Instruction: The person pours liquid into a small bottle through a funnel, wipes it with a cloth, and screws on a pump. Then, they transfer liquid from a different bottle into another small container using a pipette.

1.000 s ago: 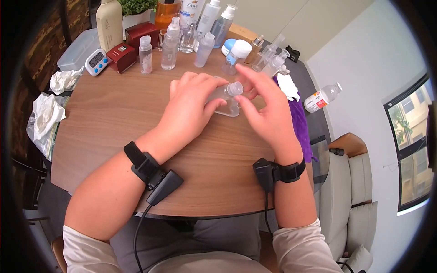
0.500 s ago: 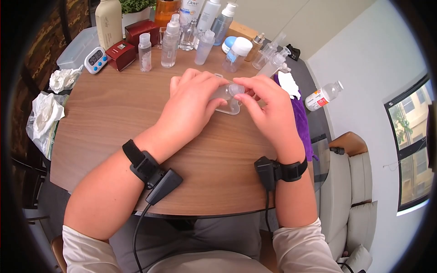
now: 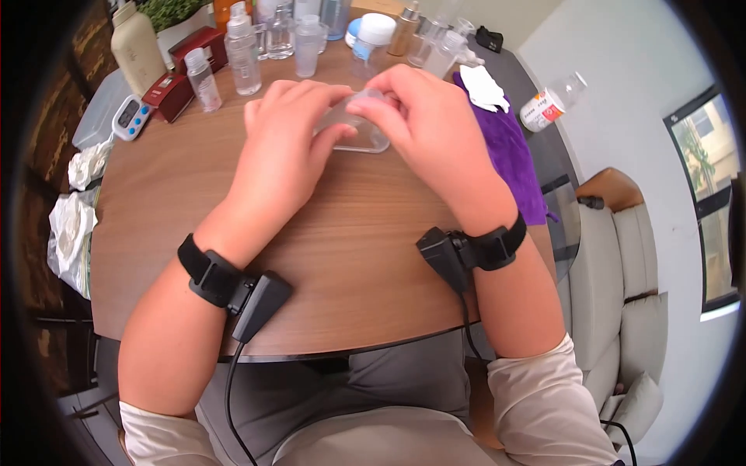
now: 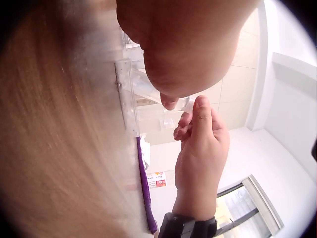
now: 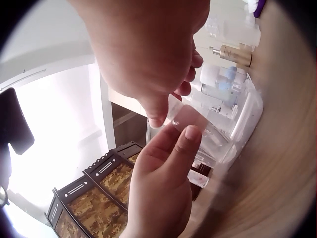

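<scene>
A small clear bottle (image 5: 190, 118) is tilted between the hands, gripped round its body by the left hand (image 3: 289, 128). The fingers and thumb of the right hand (image 3: 435, 124) pinch the bottle's translucent cap (image 4: 185, 103). In the head view the fingers hide most of the bottle. Below the hands, a shallow clear plastic tray (image 3: 371, 146) lies on the wooden table (image 3: 357, 256). The right wrist view shows the left hand's thumb along the bottle's side, just under the cap.
Along the back stand several bottles, among them a spray bottle (image 3: 244, 58) and a white-capped jar (image 3: 374, 39). A timer (image 3: 132, 118) and red boxes (image 3: 168, 97) are at the left. A purple cloth (image 3: 505, 155) with a white tissue (image 3: 482, 87) lies at the right edge.
The right hand's fingers, spread beside the bottle a second ago, came together on its cap. Since then the head view has shifted, and both hands appear higher in it, still at the bottle.
</scene>
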`<action>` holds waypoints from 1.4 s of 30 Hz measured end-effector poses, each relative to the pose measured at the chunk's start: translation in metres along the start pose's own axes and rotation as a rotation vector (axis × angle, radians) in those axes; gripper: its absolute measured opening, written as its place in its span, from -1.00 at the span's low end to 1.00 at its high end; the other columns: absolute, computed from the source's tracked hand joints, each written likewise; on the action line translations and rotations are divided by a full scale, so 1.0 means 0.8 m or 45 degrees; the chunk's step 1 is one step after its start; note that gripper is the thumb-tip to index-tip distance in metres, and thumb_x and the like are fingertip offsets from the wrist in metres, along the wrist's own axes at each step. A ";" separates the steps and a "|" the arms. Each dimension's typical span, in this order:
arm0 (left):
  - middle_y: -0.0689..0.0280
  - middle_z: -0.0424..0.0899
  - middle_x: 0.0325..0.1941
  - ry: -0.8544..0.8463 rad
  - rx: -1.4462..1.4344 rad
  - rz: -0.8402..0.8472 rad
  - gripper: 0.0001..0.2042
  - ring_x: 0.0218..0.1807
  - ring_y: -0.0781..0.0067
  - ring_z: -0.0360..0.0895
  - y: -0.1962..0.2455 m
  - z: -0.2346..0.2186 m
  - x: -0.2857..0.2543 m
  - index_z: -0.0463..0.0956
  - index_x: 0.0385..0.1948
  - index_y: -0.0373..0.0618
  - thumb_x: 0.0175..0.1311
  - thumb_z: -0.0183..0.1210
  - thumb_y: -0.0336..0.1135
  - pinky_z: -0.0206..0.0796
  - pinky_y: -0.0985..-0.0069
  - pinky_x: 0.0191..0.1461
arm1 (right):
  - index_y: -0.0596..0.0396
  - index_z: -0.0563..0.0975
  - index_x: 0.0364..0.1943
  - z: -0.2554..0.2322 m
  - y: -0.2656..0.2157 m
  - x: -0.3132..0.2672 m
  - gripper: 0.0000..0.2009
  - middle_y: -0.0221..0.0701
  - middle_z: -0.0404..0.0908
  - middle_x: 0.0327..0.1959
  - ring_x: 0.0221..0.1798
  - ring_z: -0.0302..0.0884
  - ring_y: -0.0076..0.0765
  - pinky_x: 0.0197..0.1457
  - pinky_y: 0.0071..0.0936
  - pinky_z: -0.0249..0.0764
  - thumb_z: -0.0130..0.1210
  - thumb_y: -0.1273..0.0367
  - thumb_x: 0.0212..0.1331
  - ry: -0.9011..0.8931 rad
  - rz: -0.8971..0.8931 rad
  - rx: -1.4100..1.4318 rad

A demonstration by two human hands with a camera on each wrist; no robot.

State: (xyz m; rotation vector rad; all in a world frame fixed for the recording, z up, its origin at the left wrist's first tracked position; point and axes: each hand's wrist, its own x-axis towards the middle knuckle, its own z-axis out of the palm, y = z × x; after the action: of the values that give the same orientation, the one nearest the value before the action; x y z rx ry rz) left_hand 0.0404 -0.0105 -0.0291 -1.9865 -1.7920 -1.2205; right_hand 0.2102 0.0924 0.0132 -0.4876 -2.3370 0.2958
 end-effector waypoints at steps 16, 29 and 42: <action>0.33 0.72 0.12 -0.013 -0.009 -0.019 -0.66 0.21 0.18 0.53 -0.005 0.001 0.007 0.62 0.16 -0.01 0.36 0.33 -0.33 0.17 0.26 0.31 | 0.18 0.63 -0.04 -0.006 0.021 -0.005 -0.76 -0.16 0.73 -0.16 0.01 0.66 0.04 0.09 -0.07 0.58 0.27 0.33 0.31 0.019 -0.262 0.031; 0.21 0.71 0.19 0.148 -0.175 -0.186 -0.66 0.27 0.18 0.53 -0.014 0.000 0.008 0.64 0.21 -0.06 0.44 0.30 -0.30 0.28 0.29 0.41 | 0.20 0.63 -0.07 -0.010 0.021 -0.012 -0.77 -0.11 0.73 -0.12 0.03 0.66 0.10 0.12 -0.07 0.57 0.25 0.33 0.34 0.145 -0.093 0.119; 0.28 0.66 0.20 0.109 -0.422 -0.512 -0.62 0.24 0.49 0.51 -0.041 0.009 0.002 0.55 0.32 -0.19 0.54 0.19 -0.32 0.35 0.47 0.34 | 0.21 0.64 -0.03 0.002 0.031 -0.011 -0.75 -0.10 0.75 -0.12 -0.02 0.68 0.09 0.06 -0.09 0.59 0.29 0.36 0.31 0.019 0.183 0.214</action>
State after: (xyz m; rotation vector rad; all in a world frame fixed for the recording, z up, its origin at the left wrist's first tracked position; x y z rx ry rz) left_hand 0.0137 0.0032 -0.0450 -1.7349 -2.1278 -1.7968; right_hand 0.2217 0.1107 -0.0019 -0.5731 -2.2433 0.5500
